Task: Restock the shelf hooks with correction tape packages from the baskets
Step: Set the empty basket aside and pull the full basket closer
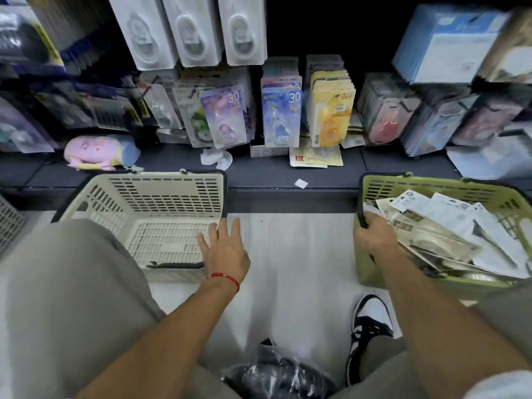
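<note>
Right hand (374, 234) is at the near-left corner of the green basket (371, 272), fingers curled over the rim and seemingly round the dark handle there, clamped on the basket itself and on none of its contents. Left hand (226, 249) lies flat with fingers straight and slightly spread, resting against the right wall of the cream basket (121, 203), gripping nothing. That cream basket shows only its slatted floor, so it looks emptied out. All the stock sits on the other side: a loose heap of correction tape packages (449, 234) fills the green basket, white and beige cards lying every which way. Up front, the hooks carry rows of hanging packs, the purple packs (226, 119), the blue packs (280, 116) and the yellow packs (331, 110) side by side, with one yellow card (315, 158) lying loose on the dark shelf ledge (259, 171) below. By my read, this is the switch between baskets: one finished, the full one being positioned. Next move calls for the right hand to let go of the rim, pick a single package off the heap, and find the hook whose packs match it
</note>
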